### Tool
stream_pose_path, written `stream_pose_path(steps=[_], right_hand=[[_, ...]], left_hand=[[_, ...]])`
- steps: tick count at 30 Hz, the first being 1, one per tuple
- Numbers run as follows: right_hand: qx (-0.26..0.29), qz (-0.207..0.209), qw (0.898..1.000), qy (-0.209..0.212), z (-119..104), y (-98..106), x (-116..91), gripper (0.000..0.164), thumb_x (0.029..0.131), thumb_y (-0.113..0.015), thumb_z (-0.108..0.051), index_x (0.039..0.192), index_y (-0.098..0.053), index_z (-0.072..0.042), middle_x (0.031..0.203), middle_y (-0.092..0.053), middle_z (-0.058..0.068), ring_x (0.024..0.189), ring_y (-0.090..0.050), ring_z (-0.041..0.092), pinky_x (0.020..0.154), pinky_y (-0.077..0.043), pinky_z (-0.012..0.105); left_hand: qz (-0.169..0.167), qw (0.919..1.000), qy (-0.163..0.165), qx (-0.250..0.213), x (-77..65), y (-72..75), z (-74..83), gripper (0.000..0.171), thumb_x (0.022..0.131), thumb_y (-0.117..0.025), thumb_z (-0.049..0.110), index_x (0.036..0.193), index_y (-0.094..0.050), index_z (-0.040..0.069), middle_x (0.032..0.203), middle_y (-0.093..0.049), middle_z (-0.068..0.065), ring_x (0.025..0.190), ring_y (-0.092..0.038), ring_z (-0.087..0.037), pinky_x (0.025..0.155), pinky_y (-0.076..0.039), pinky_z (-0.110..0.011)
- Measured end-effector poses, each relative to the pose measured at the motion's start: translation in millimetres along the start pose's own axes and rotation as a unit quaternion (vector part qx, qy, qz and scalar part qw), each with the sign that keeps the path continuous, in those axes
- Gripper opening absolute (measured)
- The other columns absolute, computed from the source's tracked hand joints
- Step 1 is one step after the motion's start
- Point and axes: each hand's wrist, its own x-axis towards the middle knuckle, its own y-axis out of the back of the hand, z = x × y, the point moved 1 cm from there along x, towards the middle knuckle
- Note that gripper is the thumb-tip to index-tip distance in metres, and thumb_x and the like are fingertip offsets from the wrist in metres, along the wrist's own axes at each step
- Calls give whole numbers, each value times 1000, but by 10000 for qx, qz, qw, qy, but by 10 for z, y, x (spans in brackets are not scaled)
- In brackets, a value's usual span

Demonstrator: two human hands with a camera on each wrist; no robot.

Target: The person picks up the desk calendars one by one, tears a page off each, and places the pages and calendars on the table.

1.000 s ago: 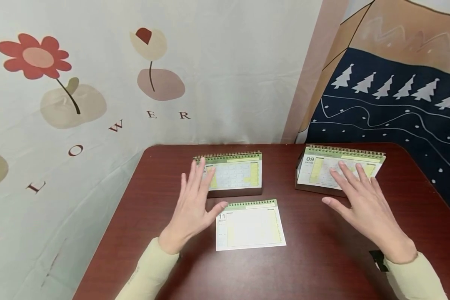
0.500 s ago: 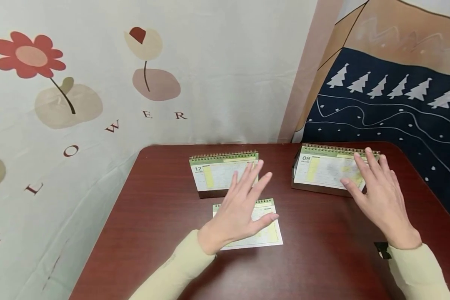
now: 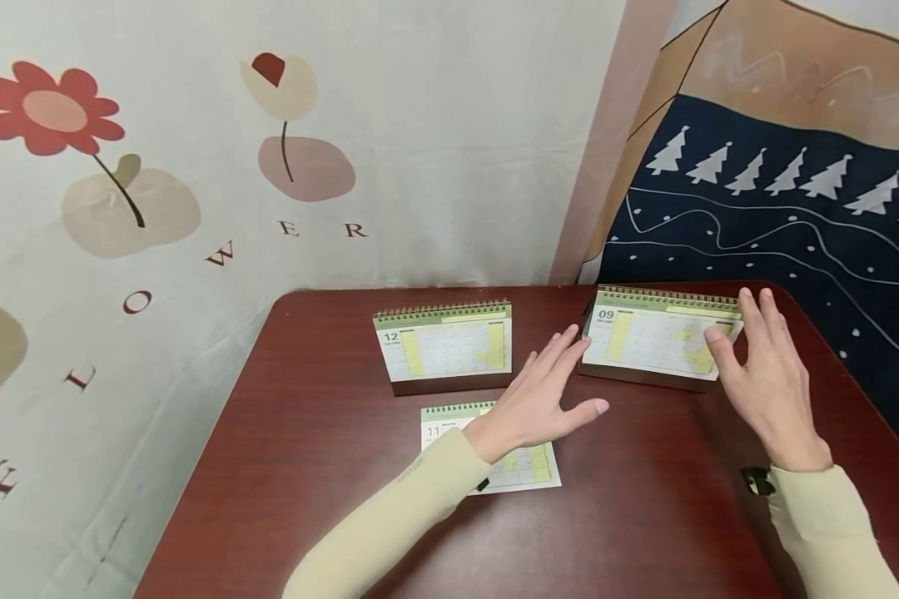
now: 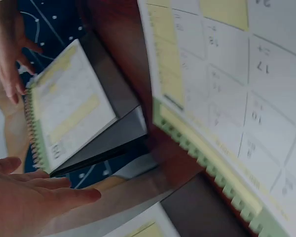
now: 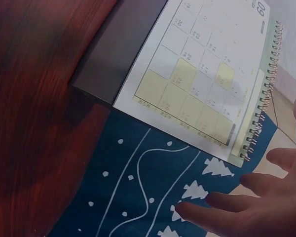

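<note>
At the table's back right stands a desk calendar showing 09 (image 3: 652,337), spiral-bound along its top edge on a dark stand. My right hand (image 3: 767,378) is at its right end, fingers extended; in the right wrist view the fingers (image 5: 251,200) look apart from the pages. My left hand (image 3: 535,403), fingers straight and thumb spread, hangs near the same calendar's left end and holds nothing. The left forearm passes over a loose calendar sheet marked 11 (image 3: 520,470), covering part of it. Behind that sheet stands a second desk calendar showing 12 (image 3: 449,345).
The dark red wooden table (image 3: 285,466) reaches back to a pale wall cloth (image 3: 449,166) printed with flowers. A navy cloth with white trees (image 3: 794,216) hangs at the right, behind the table's edge.
My left hand has moved right, from in front of the 12 calendar to the 09 calendar's left side. My right hand has shifted from before the 09 page to its right end.
</note>
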Motion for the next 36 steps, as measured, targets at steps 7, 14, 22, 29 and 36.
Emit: stream_pose_path(steps=[7,14,22,29,36], right_hand=[[69,-65,9996,-264,35,-46,48,70,109,-46,-39,165,-20,-7,172,-9,18,155,-16,44,115,-20,74],[379,10,9987,-347,38,-93,103,67,109,-47,-37,165,-23,-9,171,-15,19,154,-20,45,115,-20,74],[443,530,9972,-270,13,-134,133,58,107,-53,-30,161,-38,-14,163,-36,20,132,-48,50,105,-34,73],[416,885,9946,-336,15,-151,140,49,106,-57,-21,154,-51,-15,152,-50,22,113,-61,51,97,-39,69],[391,837,9942,-546,48,-131,160,43,106,-58,-18,149,-56,-11,141,-52,29,110,-59,51,96,-40,70]], left_hand=[[-211,9936,725,-839,221,-156,-83,88,99,-54,62,167,-18,20,174,-13,0,156,-23,-20,123,-28,-50],[-17,9770,1015,-1876,395,-206,-123,89,101,-55,55,167,-14,11,172,-18,-2,156,-19,-12,125,-23,-34],[40,9655,1457,-2158,450,-246,-141,84,100,-55,57,166,-23,14,168,-30,0,152,-28,-12,123,-27,-37],[57,9618,1400,-2351,458,-314,-161,80,100,-59,52,165,-26,18,163,-39,1,146,-38,-11,119,-34,-35],[45,9507,1457,-2737,455,-342,-164,76,102,-61,43,165,-26,18,162,-39,-1,141,-48,-20,111,-41,-27]])
